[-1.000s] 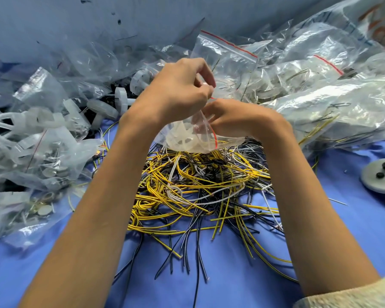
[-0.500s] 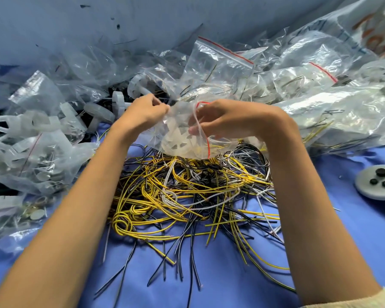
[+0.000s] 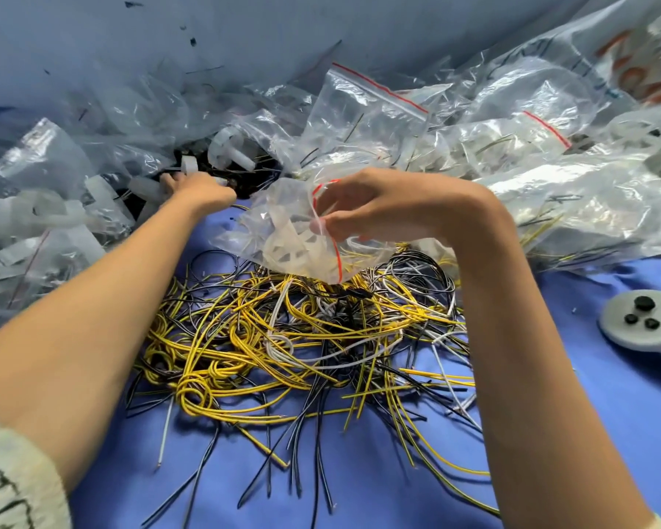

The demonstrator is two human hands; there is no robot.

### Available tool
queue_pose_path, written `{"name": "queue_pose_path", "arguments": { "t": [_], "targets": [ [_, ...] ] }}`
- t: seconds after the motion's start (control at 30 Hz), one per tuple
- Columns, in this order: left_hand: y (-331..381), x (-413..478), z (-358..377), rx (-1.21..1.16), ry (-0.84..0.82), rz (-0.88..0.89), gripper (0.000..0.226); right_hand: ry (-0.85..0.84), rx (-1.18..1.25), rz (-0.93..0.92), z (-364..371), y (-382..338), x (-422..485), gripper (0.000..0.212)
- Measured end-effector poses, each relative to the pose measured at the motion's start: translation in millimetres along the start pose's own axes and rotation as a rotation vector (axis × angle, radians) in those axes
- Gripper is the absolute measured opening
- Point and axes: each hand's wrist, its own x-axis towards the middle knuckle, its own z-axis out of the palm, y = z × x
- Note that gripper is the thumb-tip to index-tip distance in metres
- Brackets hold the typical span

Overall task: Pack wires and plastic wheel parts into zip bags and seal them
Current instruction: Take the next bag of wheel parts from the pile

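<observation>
My right hand pinches the red-striped mouth of a clear zip bag and holds it above the wires. A white plastic wheel part lies inside this bag. My left hand reaches far left into a heap of loose white wheel parts; its fingers are buried among them, so its grip is hidden. A tangle of yellow, black and white wires covers the blue cloth below both hands.
Filled zip bags are heaped at the back right, and more bags with parts lie at the left. A grey disc with black knobs sits at the right edge. A blue wall rises behind the piles.
My left hand has let go of the bag and moved left and back into the wheel parts. My right hand now holds the bag alone, its mouth turned open.
</observation>
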Motion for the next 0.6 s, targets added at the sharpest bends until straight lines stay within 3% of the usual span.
{"name": "queue_pose_path", "arguments": {
  "t": [0.17, 0.27, 0.4, 0.53, 0.6],
  "targets": [
    [-1, -8, -2, -0.173, 0.087, -0.031, 0.042, 0.065, 0.028, -0.027, 1, -2, 2, 0.014],
    [3, -18, -15, -0.247, 0.145, 0.055, 0.04, 0.148, 0.075, -0.05, 0, -6, 6, 0.016],
    [13, -46, -42, -0.32, 0.229, 0.138, 0.061, 0.229, 0.171, -0.11, -2, -9, 5, 0.015],
    [23, -71, -66, -0.402, 0.293, 0.209, 0.034, 0.334, 0.335, -0.132, -6, -10, 3, 0.014],
    [24, -81, -79, -0.5, 0.284, 0.205, 0.034, 0.349, 0.387, -0.132, -6, -10, 3, 0.007]
  ]
}}
